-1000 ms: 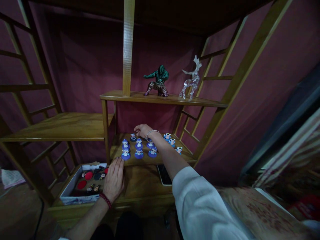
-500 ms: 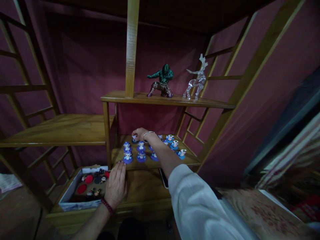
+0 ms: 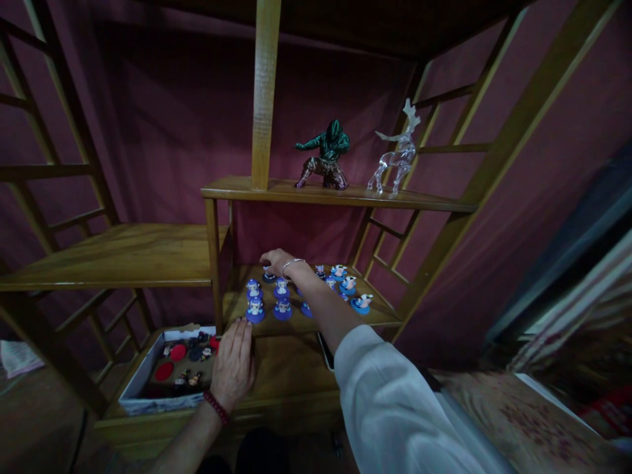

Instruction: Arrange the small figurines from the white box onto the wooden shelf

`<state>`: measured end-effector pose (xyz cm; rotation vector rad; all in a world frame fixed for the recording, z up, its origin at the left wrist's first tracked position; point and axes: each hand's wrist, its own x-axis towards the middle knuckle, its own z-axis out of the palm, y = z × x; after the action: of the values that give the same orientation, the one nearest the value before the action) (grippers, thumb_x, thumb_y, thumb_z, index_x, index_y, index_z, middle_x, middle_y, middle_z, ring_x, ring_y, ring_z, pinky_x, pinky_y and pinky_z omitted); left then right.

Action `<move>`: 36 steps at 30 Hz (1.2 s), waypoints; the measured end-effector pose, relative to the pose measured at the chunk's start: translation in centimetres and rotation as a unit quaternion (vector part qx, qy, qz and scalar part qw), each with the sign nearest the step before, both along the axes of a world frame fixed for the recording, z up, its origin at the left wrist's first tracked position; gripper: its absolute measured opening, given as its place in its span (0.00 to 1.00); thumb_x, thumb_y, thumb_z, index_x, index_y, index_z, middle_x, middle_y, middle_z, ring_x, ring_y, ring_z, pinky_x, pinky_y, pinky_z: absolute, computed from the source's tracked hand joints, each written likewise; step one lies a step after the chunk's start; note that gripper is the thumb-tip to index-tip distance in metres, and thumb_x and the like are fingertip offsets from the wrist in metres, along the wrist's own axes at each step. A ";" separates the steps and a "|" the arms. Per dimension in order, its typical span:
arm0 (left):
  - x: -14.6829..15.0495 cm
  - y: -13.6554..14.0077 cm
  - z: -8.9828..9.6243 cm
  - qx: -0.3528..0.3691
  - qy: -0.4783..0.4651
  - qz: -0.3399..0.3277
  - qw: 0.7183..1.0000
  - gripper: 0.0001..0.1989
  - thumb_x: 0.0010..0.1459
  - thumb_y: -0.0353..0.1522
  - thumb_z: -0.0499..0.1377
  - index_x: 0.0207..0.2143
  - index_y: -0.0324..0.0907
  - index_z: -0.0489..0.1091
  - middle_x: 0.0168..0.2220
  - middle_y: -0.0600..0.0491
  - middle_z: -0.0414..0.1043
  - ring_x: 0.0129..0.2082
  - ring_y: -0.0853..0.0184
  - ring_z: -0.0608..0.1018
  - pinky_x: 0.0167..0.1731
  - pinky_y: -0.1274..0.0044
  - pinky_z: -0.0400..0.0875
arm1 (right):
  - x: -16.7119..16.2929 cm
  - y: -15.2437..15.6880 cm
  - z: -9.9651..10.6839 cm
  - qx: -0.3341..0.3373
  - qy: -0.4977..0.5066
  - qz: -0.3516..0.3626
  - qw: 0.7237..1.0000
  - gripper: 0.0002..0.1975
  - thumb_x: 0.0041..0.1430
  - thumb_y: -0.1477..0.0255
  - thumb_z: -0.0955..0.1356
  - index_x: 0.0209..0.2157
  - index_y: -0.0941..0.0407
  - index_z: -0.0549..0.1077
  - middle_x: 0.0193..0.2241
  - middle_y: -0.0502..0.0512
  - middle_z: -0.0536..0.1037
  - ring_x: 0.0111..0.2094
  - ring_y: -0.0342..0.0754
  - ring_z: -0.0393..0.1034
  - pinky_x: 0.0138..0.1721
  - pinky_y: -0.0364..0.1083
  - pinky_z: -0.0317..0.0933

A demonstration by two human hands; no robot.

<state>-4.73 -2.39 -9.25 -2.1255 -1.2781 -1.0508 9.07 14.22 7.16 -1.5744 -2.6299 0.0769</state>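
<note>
My right hand reaches across the lower shelf, wearing a silver bangle. Its fingers are parted just above a small figurine on a dark base in the back row at left; the fingertips are partly hidden. Flat and open, my left hand rests its fingertips on the shelf's front edge. Close to those fingertips sits a purple-based figurine. Several similar purple figurines stand in rows, and my right forearm covers some of them. Blue-based figurines stand toward the right.
Left of my left hand lies an open box holding small dark figures and red discs. On the upper shelf are a green-and-bronze crouching statue and a clear deer. A dark phone-like object lies under my right forearm.
My right hand has lifted slightly, and its fingers have loosened from the back-left figurine, which now shows more. My left hand stays at the shelf edge. The view has shifted a little.
</note>
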 end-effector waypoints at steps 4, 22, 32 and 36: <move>0.0 0.1 0.0 -0.007 0.000 0.004 1.000 0.33 0.49 0.23 0.48 0.59 0.32 0.42 0.52 0.39 0.58 0.55 0.55 0.57 0.50 0.62 0.57 | -0.4 -0.6 1.0 0.004 0.045 0.037 0.998 0.20 0.44 0.75 0.68 0.42 0.52 0.70 0.40 0.50 0.74 0.41 0.45 0.67 0.39 0.37 0.59; -0.1 -0.2 0.1 0.004 0.004 0.008 1.000 0.32 0.49 0.24 0.48 0.58 0.32 0.45 0.52 0.38 0.59 0.54 0.54 0.58 0.50 0.62 0.57 | -4.2 -4.4 1.6 -0.088 -0.070 0.108 0.988 0.23 0.39 0.76 0.71 0.42 0.50 0.72 0.38 0.49 0.76 0.38 0.43 0.70 0.36 0.35 0.59; -0.1 -0.1 0.1 0.015 0.016 0.016 1.000 0.31 0.48 0.24 0.49 0.57 0.31 0.47 0.51 0.38 0.60 0.54 0.54 0.59 0.50 0.63 0.57 | -4.1 -4.4 1.1 -0.061 -0.116 0.101 0.986 0.19 0.43 0.74 0.69 0.41 0.52 0.72 0.36 0.51 0.76 0.37 0.45 0.70 0.29 0.36 0.59; -0.1 -0.1 0.0 0.014 0.018 0.014 1.000 0.32 0.48 0.24 0.49 0.57 0.30 0.45 0.51 0.38 0.59 0.54 0.54 0.58 0.50 0.63 0.57 | -4.1 -4.6 1.3 -0.062 -0.119 0.096 0.986 0.18 0.43 0.74 0.69 0.41 0.52 0.72 0.37 0.50 0.76 0.37 0.43 0.69 0.31 0.34 0.58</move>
<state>-4.84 -2.45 -9.27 -2.0909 -1.2638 -1.0080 4.95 9.64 8.42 -1.4402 -3.0128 0.0671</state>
